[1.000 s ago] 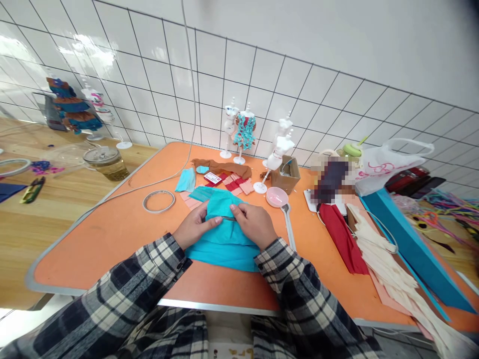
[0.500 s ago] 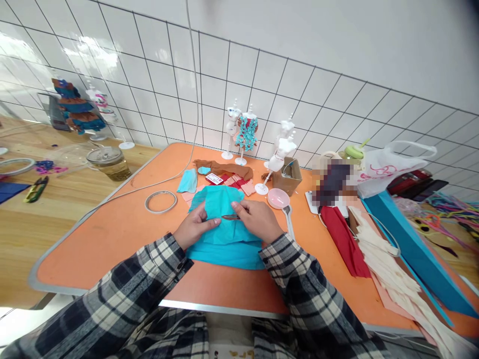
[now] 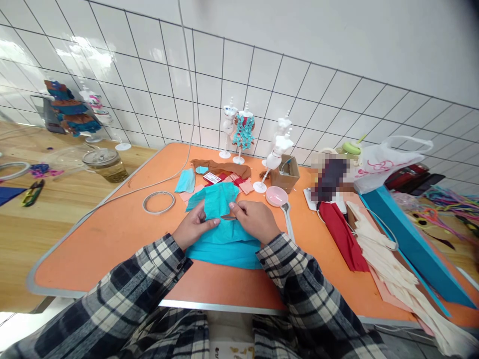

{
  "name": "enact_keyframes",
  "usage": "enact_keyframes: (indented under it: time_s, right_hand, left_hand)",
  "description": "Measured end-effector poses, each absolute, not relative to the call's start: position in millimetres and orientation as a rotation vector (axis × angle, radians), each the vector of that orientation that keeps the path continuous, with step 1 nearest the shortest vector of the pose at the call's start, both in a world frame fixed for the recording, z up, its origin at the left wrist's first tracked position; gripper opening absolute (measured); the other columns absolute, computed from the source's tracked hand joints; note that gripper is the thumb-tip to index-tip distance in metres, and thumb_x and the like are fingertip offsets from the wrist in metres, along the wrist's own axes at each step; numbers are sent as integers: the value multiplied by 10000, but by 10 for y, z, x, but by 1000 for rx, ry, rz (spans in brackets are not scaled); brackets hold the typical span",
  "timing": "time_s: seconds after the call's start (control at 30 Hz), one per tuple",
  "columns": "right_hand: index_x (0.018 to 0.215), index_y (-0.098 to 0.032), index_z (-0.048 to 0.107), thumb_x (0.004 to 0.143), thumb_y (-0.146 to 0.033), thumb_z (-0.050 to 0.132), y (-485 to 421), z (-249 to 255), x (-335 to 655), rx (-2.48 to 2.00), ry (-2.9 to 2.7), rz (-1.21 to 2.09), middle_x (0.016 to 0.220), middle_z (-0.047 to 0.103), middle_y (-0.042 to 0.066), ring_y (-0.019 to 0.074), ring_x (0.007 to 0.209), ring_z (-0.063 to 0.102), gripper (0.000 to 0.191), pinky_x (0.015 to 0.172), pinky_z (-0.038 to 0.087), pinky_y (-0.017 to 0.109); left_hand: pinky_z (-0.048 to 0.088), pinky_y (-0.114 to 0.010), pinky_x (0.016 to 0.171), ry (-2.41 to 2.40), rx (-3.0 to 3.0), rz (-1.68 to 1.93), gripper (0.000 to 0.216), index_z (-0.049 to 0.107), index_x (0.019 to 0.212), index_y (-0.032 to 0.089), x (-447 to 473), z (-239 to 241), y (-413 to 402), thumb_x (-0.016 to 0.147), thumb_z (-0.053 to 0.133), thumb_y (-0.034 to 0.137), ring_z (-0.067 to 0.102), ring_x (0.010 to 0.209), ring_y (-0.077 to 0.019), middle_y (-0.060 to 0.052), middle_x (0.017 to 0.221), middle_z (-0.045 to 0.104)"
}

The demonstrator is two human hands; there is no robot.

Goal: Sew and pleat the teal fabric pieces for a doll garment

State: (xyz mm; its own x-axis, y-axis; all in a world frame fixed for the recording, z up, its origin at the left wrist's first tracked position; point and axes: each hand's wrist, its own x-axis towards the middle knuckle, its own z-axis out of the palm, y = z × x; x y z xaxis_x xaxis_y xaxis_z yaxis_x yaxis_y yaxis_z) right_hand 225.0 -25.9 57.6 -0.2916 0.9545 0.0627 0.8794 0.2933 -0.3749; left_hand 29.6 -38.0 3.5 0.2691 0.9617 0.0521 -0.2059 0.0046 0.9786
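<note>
Turquoise fabric [image 3: 220, 195] rises from the orange table between my hands, its upper piece pinched by my left hand [image 3: 195, 225] between thumb and fingers. My right hand [image 3: 258, 219] is closed around small thread snips [image 3: 227, 218]; the slim dark blades point left against the fabric, close to my left thumb. Most of the snips is hidden inside that hand. Below both hands, more turquoise fabric [image 3: 224, 255] lies in folds on the table.
A roll of tape [image 3: 158, 203] lies left of the hands. Behind stand small white dress forms [image 3: 275, 154], a cardboard box [image 3: 286, 174] and a pink bowl [image 3: 277, 196]. Red cloth [image 3: 342, 237] and cream cloth [image 3: 385, 254] lie to the right. A cable [image 3: 193, 89] hangs down.
The snips' blades now reach into a slit in the turquoise fabric, and the upper piece stands apart from the lower. The view has shifted slightly; both hands keep their grip.
</note>
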Motion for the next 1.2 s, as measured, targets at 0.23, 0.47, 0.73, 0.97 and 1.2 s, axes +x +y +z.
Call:
enact_keyframes:
  time_s: [0.23, 0.47, 0.73, 0.97, 1.2]
  right_hand:
    - [798, -224, 679, 986, -588, 287, -277, 544, 2185, -1679, -2300, 445, 787, 712, 38, 158, 742, 612, 567, 571, 252, 268]
    - [779, -224, 667, 990, -574, 285, -267, 507, 2185, -1636, -2308, 454, 790, 717, 37, 159, 738, 613, 559, 573, 250, 267]
    - [814, -226, 686, 993, -560, 295, -285, 541, 2169, -1641, -2301, 486, 823, 726, 38, 160, 768, 620, 545, 589, 263, 269]
    - [841, -220, 696, 1003, -553, 274, -270, 530, 2234, -1658, -2287, 459, 853, 727, 37, 151, 793, 621, 562, 609, 276, 261]
    - [801, -220, 670, 995, -570, 275, -290, 544, 2166, -1683, -2335, 410, 799, 716, 28, 152, 743, 612, 562, 568, 239, 270]
  left_hand:
    - [561, -304, 703, 877, 1250, 1100, 557, 570, 1206, 194, 310, 45, -376, 720, 797, 343, 688, 805, -208, -45, 929, 739]
    - [544, -300, 679, 893, 1340, 1118, 508, 593, 1153, 181, 340, 133, -385, 718, 793, 351, 636, 690, -187, 41, 597, 591]
    - [515, -254, 579, 895, 1354, 1124, 469, 587, 1088, 184, 344, 151, -387, 711, 797, 368, 619, 670, -172, 28, 644, 608]
    - [464, -208, 514, 905, 1290, 1125, 537, 579, 1182, 175, 314, 88, -377, 718, 802, 325, 564, 554, -114, 31, 681, 654]
    - [523, -244, 650, 836, 1281, 1143, 548, 594, 1175, 175, 349, 146, -391, 689, 826, 279, 593, 590, -123, 51, 623, 619]
